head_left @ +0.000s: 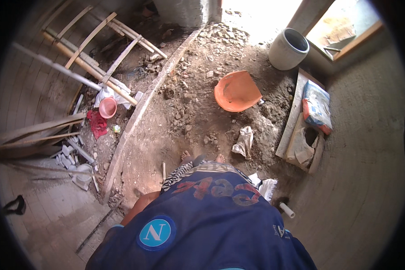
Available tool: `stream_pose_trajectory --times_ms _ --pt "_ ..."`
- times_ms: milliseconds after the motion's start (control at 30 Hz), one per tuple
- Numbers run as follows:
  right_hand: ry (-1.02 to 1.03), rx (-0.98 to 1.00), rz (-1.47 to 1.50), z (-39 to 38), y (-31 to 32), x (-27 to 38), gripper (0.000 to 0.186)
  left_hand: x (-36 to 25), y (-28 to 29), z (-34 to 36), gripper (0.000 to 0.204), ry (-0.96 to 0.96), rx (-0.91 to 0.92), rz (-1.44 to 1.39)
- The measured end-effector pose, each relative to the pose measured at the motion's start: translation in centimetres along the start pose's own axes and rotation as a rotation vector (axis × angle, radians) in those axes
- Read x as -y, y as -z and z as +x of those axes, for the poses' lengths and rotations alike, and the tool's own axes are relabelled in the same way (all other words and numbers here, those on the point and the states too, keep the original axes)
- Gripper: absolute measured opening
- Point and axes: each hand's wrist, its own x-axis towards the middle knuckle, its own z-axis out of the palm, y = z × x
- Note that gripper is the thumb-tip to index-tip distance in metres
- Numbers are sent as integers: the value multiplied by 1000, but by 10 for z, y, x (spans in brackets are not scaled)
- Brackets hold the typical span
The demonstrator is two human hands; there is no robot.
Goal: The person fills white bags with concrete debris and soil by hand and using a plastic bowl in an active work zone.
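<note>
Neither of my hands shows; a short part of my left arm [141,207] appears beside my dark blue shirt, and its hand is hidden. Ahead of my bare feet lies an orange scoop-shaped plastic pan [236,92], one side cut straight, resting on dirt and rubble. Between it and me is a crumpled off-white cloth or sack [243,143]. A thin wooden stick [164,171] lies just left of my feet. Close on my right are a white crumpled bag [267,189] and a short white pipe [286,210].
A low concrete edge [135,119] curves along the left. Beyond it are a wooden ladder [83,63], a pink bucket [108,108] and a red cloth [97,124]. A large grey pot [288,48] stands far right. Nearer, a blue-and-white sack [317,105] lies on boards by the wall.
</note>
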Motion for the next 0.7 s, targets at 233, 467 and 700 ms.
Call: stream_pose_trajectory --times_ms 233,467,700 --pt "194 -1 -141 55 51 26 23 -15 -11 1 30 -134 -22 -21" --pt "139 -24 -334 54 85 60 36 -72 -14 22 29 -122 -70 22" --pt "329 -16 -267 30 57 26 32 -71 -27 32 26 -1 -7 -177"
